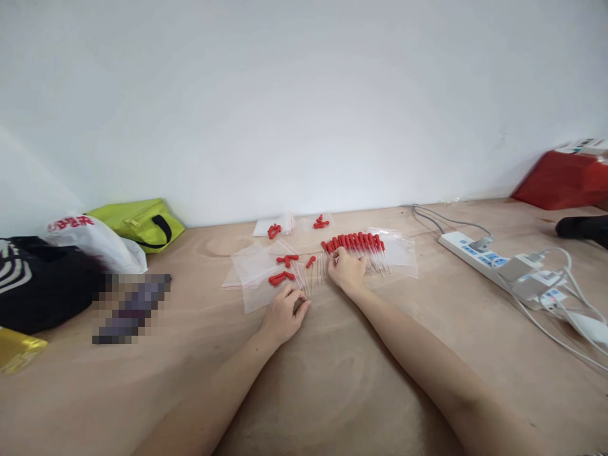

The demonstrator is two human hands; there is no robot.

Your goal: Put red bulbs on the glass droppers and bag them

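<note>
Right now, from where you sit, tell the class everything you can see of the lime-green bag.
The lime-green bag looks like soft fabric, with a black strap looped at its right end and a yellowish zip pull. It lies slumped on the table by the wall, partly hidden behind a white bag with red lettering. Its contents cannot be seen, and neither hand touches it.

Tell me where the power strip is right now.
In the head view, the white power strip lies on the right side of the table, to the right of the right forearm, with white adapters plugged into it.
</note>
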